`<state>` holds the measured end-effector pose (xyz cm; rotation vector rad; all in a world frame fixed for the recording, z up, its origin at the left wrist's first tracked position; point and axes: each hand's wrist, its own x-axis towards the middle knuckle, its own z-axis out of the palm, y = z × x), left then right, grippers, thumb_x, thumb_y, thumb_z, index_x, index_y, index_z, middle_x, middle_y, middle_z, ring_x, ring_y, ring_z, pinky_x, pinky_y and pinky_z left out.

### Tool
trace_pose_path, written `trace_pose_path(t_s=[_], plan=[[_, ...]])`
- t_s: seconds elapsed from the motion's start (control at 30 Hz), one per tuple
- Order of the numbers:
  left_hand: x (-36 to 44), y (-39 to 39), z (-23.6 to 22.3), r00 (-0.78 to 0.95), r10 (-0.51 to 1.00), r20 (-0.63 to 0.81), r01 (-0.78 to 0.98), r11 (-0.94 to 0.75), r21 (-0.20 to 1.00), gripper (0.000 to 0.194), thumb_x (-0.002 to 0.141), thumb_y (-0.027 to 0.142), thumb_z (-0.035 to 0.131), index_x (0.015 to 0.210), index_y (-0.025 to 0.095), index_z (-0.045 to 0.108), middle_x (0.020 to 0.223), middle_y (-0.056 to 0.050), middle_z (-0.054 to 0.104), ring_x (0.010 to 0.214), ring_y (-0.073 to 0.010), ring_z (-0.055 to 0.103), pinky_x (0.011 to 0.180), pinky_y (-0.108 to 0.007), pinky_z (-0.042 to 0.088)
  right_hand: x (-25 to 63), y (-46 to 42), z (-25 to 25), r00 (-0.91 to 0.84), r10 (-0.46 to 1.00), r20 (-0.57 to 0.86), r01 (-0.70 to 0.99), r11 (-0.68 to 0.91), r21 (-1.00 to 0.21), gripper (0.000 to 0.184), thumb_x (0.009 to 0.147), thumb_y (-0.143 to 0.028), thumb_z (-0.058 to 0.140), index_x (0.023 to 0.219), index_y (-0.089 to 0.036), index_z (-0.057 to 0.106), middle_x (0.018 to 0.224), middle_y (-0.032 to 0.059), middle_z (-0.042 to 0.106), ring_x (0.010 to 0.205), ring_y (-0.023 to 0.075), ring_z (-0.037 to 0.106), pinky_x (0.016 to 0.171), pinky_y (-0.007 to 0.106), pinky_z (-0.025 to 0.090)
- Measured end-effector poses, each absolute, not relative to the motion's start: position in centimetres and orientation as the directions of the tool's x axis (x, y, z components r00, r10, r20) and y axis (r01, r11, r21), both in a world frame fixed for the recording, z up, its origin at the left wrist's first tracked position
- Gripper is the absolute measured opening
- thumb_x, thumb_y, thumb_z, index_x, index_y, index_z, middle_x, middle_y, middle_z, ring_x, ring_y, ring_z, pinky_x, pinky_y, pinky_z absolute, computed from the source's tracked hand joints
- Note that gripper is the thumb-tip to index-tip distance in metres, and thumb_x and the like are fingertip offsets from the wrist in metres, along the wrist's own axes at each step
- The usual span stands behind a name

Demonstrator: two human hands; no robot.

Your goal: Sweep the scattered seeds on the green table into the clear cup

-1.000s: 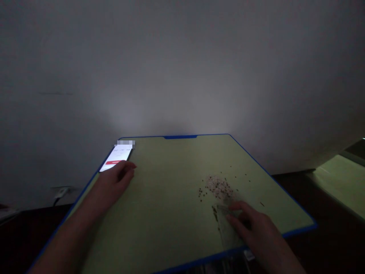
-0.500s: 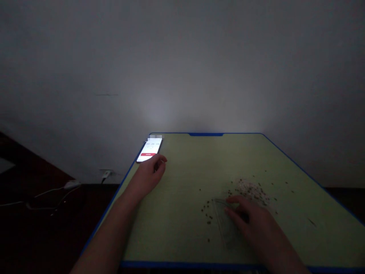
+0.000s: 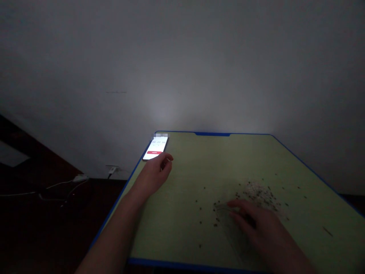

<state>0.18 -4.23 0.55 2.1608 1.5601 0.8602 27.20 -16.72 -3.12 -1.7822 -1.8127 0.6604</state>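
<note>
1. Currently pinching edge of clear bag [image 3: 232,231] w/ R hand [image 3: 255,220]; narrow grip, bag flat on blue-edged table [image 3: 199,160], near side, R of ctr.
2. Curling fingers of L hand [image 3: 155,169] by near end of lit phone [image 3: 154,149], far L corner; can't tell if holding anything.
3. Beyond R hand: pale pile [image 3: 261,193] w/ dark specks.
4. L of bag: scattered dark bits [image 3: 216,225].
5. Far R: thin stick [image 3: 327,231].
</note>
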Motion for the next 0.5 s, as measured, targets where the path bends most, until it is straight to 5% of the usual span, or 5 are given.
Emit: trace_pose_path(t_s=[0.17, 0.5], plan=[[0.1, -4.3, 0.5, 0.215, 0.94, 0.266, 0.719, -0.337, 0.608, 0.02, 0.083, 0.029, 0.044, 0.093, 0.018, 0.057, 0.064, 0.002, 0.055, 0.056, -0.0114, 0.048, 0.052, -0.025, 0.035, 28.1, -16.2, -3.2, 0.023, 0.999, 0.029, 0.776, 0.0, -0.631, 0.03, 0.085, -0.037, 0.045, 0.102, -0.027, 0.069, 0.095, 0.0053, 0.074, 0.084, 0.0254, 0.068, 0.076, 0.04, 0.051], [0.2, -4.4, 0.5, 0.219, 0.934, 0.281, 0.726, -0.349, 0.593, 0.019, 0.084, 0.03, 0.043, 0.092, 0.018, 0.057, 0.064, 0.002, 0.055, 0.056, -0.0112, 0.048, 0.053, -0.025, 0.035, 26.3, -15.3, -2.4, -0.025, 0.998, 0.064, 0.799, 0.059, -0.599, 0.032, 0.087, -0.036, 0.043, 0.103, -0.026, 0.068, 0.094, 0.0058, 0.074, 0.082, 0.0255, 0.069, 0.073, 0.04, 0.052]])
